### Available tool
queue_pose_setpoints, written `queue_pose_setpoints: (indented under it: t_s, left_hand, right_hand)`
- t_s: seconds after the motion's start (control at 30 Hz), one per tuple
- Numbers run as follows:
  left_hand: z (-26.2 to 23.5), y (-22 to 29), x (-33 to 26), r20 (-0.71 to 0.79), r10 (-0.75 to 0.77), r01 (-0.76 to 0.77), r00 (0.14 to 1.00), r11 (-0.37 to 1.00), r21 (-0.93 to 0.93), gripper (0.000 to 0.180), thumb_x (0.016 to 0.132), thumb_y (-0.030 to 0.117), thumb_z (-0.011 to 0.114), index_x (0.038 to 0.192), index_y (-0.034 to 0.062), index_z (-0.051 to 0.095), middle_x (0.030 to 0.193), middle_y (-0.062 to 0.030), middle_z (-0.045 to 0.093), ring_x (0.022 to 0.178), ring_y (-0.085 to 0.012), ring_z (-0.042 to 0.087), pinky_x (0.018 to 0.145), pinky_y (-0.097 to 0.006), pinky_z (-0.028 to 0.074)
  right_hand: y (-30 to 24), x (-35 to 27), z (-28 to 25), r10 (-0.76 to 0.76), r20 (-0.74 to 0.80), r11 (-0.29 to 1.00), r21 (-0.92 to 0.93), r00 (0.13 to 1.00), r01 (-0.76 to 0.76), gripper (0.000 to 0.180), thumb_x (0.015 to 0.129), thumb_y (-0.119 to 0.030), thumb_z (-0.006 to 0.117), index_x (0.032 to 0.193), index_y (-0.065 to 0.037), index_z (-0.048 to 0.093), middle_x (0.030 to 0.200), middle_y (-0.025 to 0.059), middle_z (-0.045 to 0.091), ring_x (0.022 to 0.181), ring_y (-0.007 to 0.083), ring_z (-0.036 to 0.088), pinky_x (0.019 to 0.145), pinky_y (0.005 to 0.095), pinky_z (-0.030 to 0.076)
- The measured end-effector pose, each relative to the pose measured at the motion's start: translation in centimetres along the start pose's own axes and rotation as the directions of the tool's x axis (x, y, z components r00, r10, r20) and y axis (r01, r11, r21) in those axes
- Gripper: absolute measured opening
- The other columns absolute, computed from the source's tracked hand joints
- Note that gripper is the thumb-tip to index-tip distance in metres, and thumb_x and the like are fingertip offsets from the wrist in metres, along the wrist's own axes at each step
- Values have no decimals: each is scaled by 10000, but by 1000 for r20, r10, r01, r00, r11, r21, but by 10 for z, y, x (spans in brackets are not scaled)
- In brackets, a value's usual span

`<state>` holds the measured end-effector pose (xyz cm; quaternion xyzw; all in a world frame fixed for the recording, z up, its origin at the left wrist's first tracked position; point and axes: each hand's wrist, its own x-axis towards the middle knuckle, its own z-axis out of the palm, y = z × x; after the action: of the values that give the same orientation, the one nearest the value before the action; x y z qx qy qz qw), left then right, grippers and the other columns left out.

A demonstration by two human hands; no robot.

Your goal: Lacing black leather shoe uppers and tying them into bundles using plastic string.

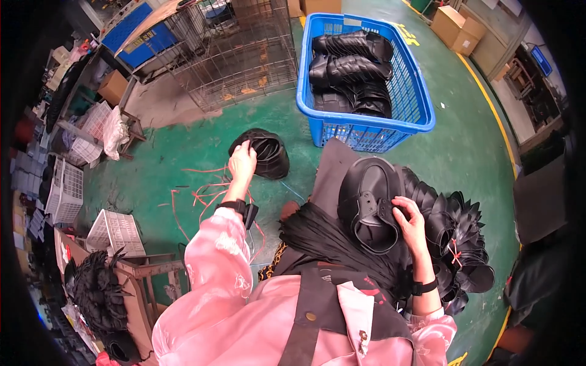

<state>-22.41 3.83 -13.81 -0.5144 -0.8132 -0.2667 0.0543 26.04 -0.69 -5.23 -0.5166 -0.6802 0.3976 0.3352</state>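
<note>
On my lap lies a black shoe upper (370, 201) with small eyelets, its opening facing up. My right hand (412, 222) holds it by its right edge, thumb and fingers bent at the rim. Out to the left, my left hand (243, 161) reaches down to a nested bundle of black shoe uppers (268, 155) above the green floor. Its fingers are closed on the near left edge of that bundle. A dark cloth and a black gathered piece (323, 235) cover my legs beneath the upper.
A blue plastic basket (366, 125) with stacked uppers stands ahead. More black uppers (455, 238) are piled to my right, one bundle tied with red string. Loose pinkish strings (207, 195) lie on the floor at left, near white crates (116, 235). A wire cage (238, 67) stands beyond.
</note>
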Motion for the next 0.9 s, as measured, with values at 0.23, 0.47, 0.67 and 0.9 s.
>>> queue_pose_setpoints:
  t_s: [0.23,0.47,0.67,0.9]
  left_hand:
    - [24,-34,6,228,-220,269,948,939,-214,438,877,351,577,1241,108,597,1007,-184,676,957,-349,643,865,-437,488]
    - [-25,20,-24,-84,118,-128,989,983,-130,317,839,168,625,1141,74,617,927,-123,628,829,-282,600,763,-401,489]
    - [-94,152,-101,268,762,-365,589,547,-753,94,779,89,701,865,55,683,900,-64,670,877,-227,626,800,-344,500]
    - [-103,190,-132,201,938,-649,282,340,-681,114,701,115,693,791,81,632,855,-38,589,868,-233,561,772,-360,463]
  right_hand:
    - [-5,-3,0,16,-24,1000,0,1000,-17,221,850,-113,645,1058,-37,656,1186,127,610,1156,260,555,996,358,411]
    - [-7,-4,-7,78,-23,988,133,997,-74,243,872,-123,643,1104,-55,651,1174,75,621,1098,171,562,940,289,418]
    - [-13,-3,-17,111,-33,981,163,993,-104,241,890,-160,632,1111,-67,654,1155,35,632,1035,119,544,883,259,401]
    - [-76,-17,-22,97,31,939,329,995,-102,216,899,-101,622,1096,-15,639,1033,-2,630,925,91,567,811,233,455]
